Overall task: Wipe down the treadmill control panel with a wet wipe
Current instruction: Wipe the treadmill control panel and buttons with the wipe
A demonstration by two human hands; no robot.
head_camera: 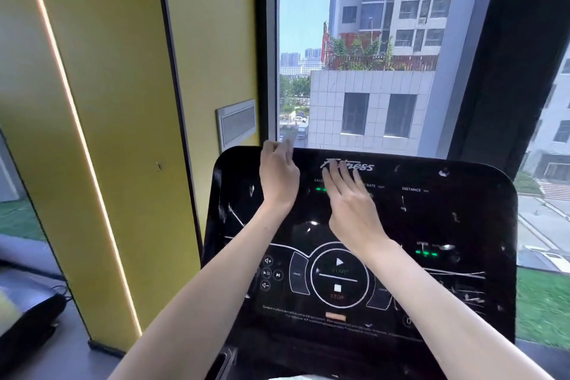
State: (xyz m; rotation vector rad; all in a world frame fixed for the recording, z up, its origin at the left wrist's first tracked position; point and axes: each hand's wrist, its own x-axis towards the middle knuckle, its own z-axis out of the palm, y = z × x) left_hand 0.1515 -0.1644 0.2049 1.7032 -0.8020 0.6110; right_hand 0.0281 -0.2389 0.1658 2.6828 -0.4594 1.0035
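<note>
- Both forearms come up from the bottom edge of the frame, nearest the camera, and reach over the panel (462, 225) toward its top part
- Left hand (278, 177) is at the top edge of the panel, a little left of centre of the frame; its fingers are curled closed around a small pale thing, which I judge to be the wipe (288, 139)
- Only a blurred pale corner of the wipe shows, sticking up above the fingers and over the panel's top rim; its long axis seems to run up and slightly to the right, but the blur does not let me say surely
- Right hand (350, 203) lies flat, fingers spread only a little and pointing to the upper left, the tips on the white logo (357, 166); it holds nothing
- My judgement: the flat hand steadies the panel, or perhaps feels the surface, while the other hand brings the wipe to the top edge, so the wiping can go from top to bottom
- The panel is a wide black board, its long axis from left to right of the frame, tilted back so that the face looks toward the person
- White scratches or smears are over the panel, most in the lower right; the round start and stop control (338, 278) is at lower centre, not yet touched by the wipe
- Behind the panel stand a window (354, 40) at upper centre and a yellow wall (108, 102) at the left
</note>
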